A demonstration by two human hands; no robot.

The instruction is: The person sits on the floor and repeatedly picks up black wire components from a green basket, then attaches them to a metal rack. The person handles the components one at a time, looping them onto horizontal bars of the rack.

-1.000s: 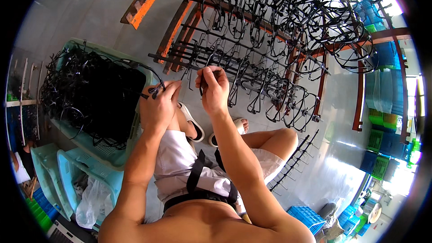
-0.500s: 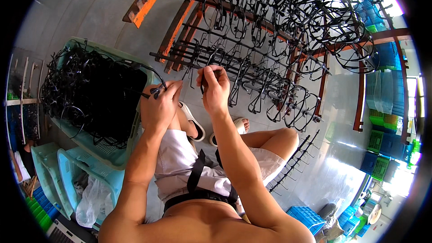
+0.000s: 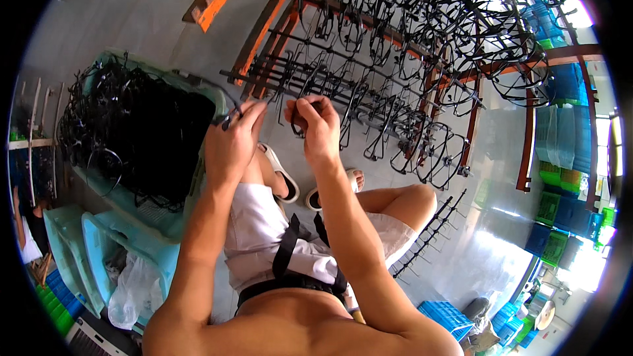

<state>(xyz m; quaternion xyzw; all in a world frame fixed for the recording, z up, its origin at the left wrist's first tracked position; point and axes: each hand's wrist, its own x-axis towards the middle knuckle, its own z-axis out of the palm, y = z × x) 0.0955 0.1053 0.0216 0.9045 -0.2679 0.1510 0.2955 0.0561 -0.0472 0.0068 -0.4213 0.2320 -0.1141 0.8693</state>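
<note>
My left hand (image 3: 231, 138) is closed on a thin, curved black wire part (image 3: 232, 102), which sticks out past the fingers toward the crate. To the right, my right hand (image 3: 319, 125) pinches a dark bent piece (image 3: 296, 125) between thumb and fingers; its exact kind is partly hidden. Both hands are raised above my knees, a short gap apart. Just beyond them, black rods (image 3: 254, 79) with short hooks run across a rack, and many black wire frames (image 3: 376, 135) hang from them.
At my left stands a pale green crate (image 3: 155, 224) heaped with tangled black wire parts (image 3: 112, 125). Light blue bins (image 3: 92, 231) sit below it, one holding clear plastic (image 3: 135, 293). Orange rack beams (image 3: 254, 49) rise ahead. A hooked rod (image 3: 432, 231) lies right of my knee.
My left hand has moved up slightly, and the wire part in it has tilted. My right hand has shifted a little down and right, still pinching its dark piece.
</note>
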